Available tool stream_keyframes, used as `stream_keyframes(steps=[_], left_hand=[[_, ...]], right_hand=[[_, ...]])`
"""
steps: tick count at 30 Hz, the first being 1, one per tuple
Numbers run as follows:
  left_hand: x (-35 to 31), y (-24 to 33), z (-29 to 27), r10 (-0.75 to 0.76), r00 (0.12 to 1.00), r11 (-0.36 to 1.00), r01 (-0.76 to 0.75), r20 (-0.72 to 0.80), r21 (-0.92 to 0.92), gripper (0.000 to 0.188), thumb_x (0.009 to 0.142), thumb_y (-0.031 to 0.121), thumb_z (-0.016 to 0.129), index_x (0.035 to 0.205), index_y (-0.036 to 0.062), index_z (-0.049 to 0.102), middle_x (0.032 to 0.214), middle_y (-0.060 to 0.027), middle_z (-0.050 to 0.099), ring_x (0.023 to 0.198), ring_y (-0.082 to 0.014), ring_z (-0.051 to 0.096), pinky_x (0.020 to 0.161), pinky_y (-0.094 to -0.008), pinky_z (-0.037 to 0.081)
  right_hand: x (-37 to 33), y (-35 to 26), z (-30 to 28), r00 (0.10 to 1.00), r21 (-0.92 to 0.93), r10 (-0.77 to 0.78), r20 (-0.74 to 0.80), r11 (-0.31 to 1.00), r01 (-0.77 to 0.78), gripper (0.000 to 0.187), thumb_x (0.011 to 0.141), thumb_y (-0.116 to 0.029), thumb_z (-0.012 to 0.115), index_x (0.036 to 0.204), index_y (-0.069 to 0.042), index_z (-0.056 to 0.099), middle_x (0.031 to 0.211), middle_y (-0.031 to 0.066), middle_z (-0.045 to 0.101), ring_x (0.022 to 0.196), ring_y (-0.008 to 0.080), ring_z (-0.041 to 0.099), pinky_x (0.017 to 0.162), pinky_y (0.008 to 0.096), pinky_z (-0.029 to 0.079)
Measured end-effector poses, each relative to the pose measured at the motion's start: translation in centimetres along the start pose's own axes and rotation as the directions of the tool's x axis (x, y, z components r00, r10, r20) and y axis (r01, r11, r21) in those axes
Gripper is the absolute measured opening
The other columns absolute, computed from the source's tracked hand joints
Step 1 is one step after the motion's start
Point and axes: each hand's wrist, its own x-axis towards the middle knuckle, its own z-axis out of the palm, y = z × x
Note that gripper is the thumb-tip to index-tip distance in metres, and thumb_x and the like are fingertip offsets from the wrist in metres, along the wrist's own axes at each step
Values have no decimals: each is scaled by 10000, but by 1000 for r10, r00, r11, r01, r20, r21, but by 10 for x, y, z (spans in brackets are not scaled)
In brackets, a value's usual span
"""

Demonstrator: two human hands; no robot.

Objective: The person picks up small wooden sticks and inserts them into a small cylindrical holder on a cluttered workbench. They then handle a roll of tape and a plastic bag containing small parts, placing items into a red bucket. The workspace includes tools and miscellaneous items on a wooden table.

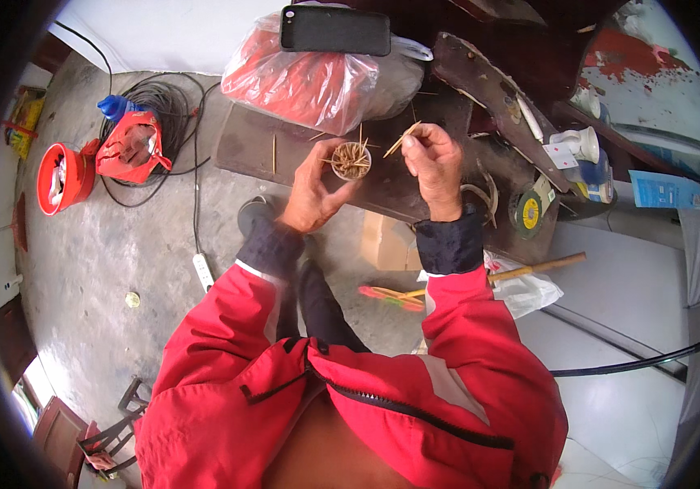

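Note:
My left hand (315, 191) is wrapped round a small white cup (351, 176) packed with toothpicks (351, 157), some of them sticking out over its rim. To its right, my right hand (434, 167) pinches a few toothpicks (402, 139) between thumb and fingers, their tips pointing down and left toward the cup. Both hands are over the near edge of a dark brown table (244, 138). A single loose toothpick (274, 154) lies on the tabletop left of the cup.
Behind the hands sits a clear plastic bag (301, 77) of something red, a black phone (335, 30) on top. A dark wooden piece (488, 81) and a cutting disc (529, 213) lie right. On the floor are a red bucket (81, 183), coiled cable (174, 98) and power strip (202, 270).

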Motion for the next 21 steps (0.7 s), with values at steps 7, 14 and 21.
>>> stream_keyframes(steps=[7,14,21], left_hand=[[1,4,1,-3,1000,1000,3,10,-3,541,816,19,717,1288,-4,456,1170,-71,589,1094,-138,581,980,-293,459],[1,-1,0,28,1000,998,-28,-1,58,547,812,-1,711,1292,-8,449,1177,-77,583,1096,-138,580,981,-291,458],[-1,-1,-3,-18,1000,1000,17,9,11,581,806,-28,702,1318,-2,428,1192,-68,577,1114,-137,572,1001,-290,442]], right_hand=[[-6,14,19,987,-385,-153,48,909,160,82,872,-64,704,941,-28,681,793,-30,655,678,12,570,590,186,457],[27,36,-31,947,-666,-265,-180,741,81,183,873,-180,703,982,-34,719,754,94,707,684,169,673,628,304,518],[98,30,-41,981,-981,-62,-182,74,-178,368,793,-308,697,1045,-45,648,988,218,693,990,428,639,832,534,503]])
